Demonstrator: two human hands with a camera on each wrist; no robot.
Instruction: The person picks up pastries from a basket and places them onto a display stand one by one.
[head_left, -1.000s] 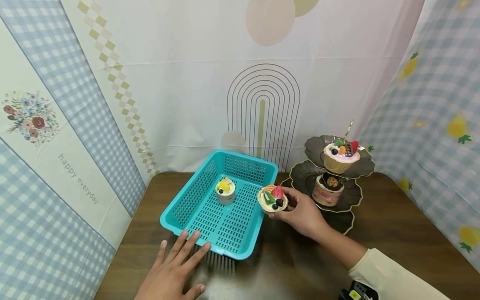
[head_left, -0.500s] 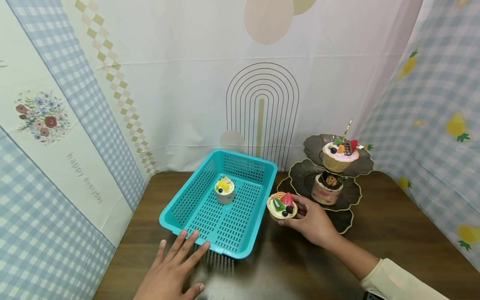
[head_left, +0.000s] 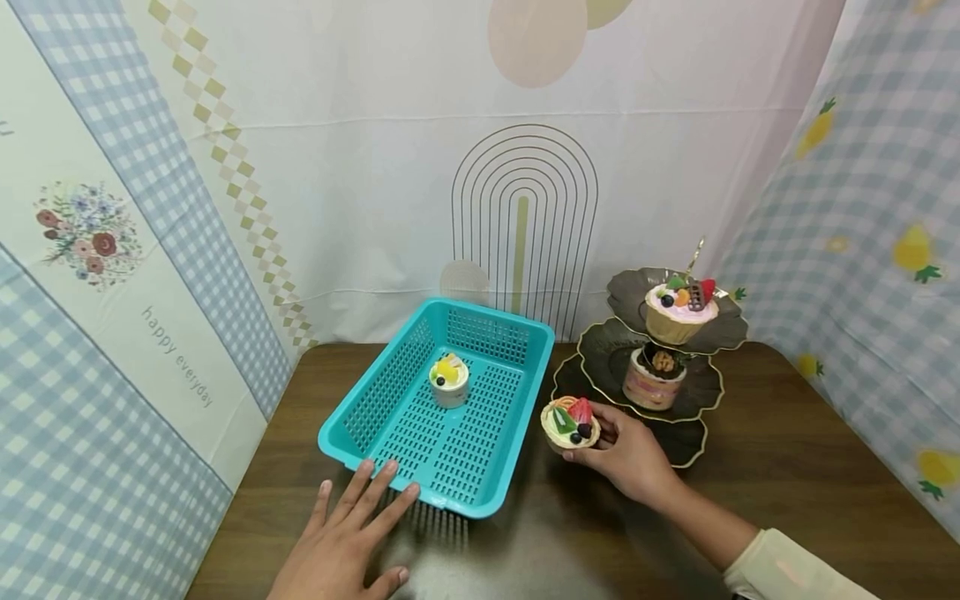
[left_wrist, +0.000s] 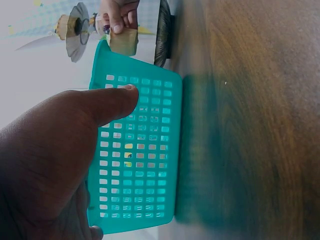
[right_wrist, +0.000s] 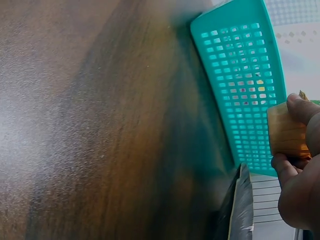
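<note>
My right hand grips a toy fruit tart by its side, thumb in front. Cream, a strawberry, dark berries and a green slice top it. The tart is held upright between the turquoise basket and the tiered stand, over the left edge of the lowest tier in the head view. In the right wrist view the tart's pale shell shows between thumb and fingers. My left hand lies spread with straight fingers at the basket's near rim; its thumb extends across the basket's outer wall in the left wrist view.
Inside the basket stands a small cream cup with yellow fruit. The stand's upper tier bears a cupcake; a walnut-topped cake sits on the middle tier. Patterned cloths hang behind the brown table and at both sides.
My right hand has moved the tart right, away from the basket's edge, and then toward me, nearer the stand's lowest tier. The left hand stays at the basket rim.
</note>
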